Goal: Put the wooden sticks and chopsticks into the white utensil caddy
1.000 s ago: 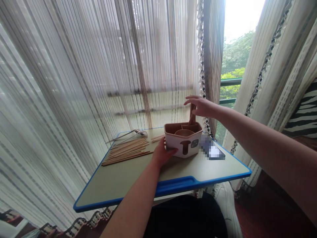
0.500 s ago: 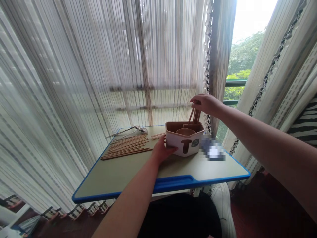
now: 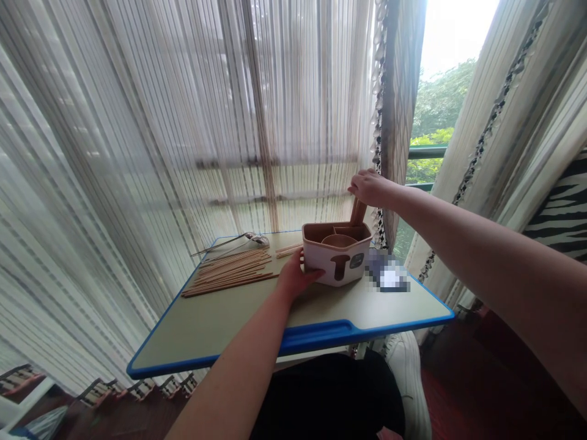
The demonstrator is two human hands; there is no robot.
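Observation:
A white and brown utensil holder (image 3: 316, 267) with a mushroom picture on its front stands on the small table. My left hand (image 3: 300, 275) grips its left side, thumb across the front. Above its back right compartment, my right hand (image 3: 369, 186) is closed round the upper ends of a bundle of chopsticks (image 3: 358, 212). The lower ends of that bundle are hidden behind the holder's rim. Left of the holder, many loose chopsticks (image 3: 229, 272) lie side by side on the table.
The table (image 3: 206, 336) has a blue edge. Metal utensils (image 3: 254, 239) lie at its back left, and a few paler sticks (image 3: 288, 249) lie behind my left hand. A blurred-out object (image 3: 389, 272) is right of the holder. Curtains (image 3: 137, 153) hang behind.
My right hand has closed more tightly over the chopsticks, and the splayed one now stands together with the bundle. The view has shifted slightly. My left hand stays on the holder.

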